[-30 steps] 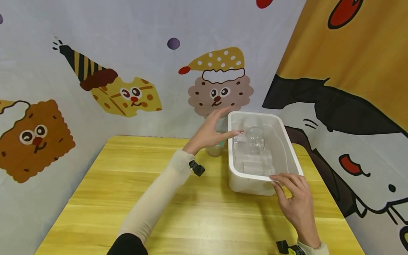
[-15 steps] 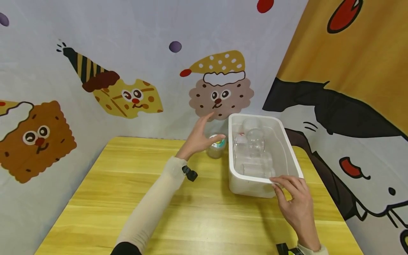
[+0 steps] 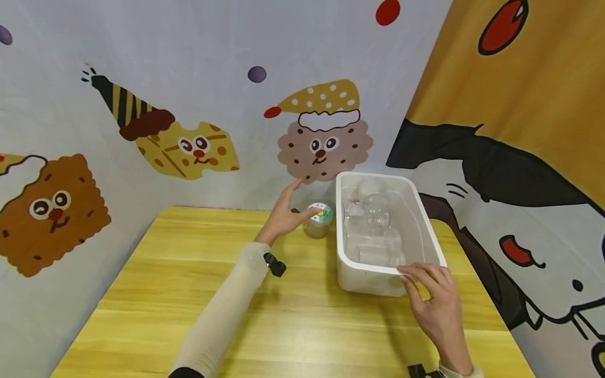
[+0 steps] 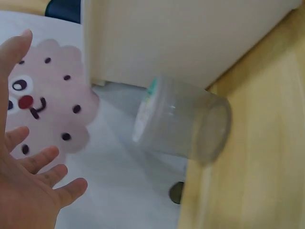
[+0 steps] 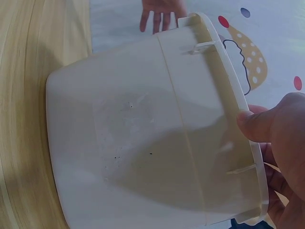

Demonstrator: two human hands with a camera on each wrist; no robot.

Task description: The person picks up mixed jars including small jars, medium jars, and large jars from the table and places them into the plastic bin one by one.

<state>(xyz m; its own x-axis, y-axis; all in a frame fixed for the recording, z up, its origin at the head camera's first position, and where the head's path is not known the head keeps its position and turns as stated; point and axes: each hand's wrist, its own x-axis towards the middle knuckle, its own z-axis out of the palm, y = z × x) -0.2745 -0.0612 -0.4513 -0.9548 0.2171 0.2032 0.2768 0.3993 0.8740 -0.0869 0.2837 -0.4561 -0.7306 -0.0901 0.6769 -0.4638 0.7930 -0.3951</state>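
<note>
A clear lidded jar [image 3: 317, 224] stands upright on the table, left of a white plastic bin [image 3: 347, 269]. Its lid carries a white and teal label. My left hand [image 3: 283, 215] hovers at the jar's left with fingers spread; from the head view I cannot tell whether the thumb touches the lid, but in the left wrist view the hand [image 4: 33, 176] is apart from the jar [image 4: 183, 119]. Several clear jars [image 3: 375, 215] lie inside the bin. With my right hand [image 3: 437, 304] I grip the bin's near rim, thumb outside and fingers over the edge.
The yellow wood-grain table [image 3: 283, 325] ends at a patterned cloth backdrop [image 3: 208, 52] behind and to the right. A small dark object [image 4: 176, 192] sits near the table's back edge, beyond the jar.
My left hand has moved leftward from over the bin's left rim to beside the standing jar, bringing its lid into sight. The right hand keeps its hold on the bin.
</note>
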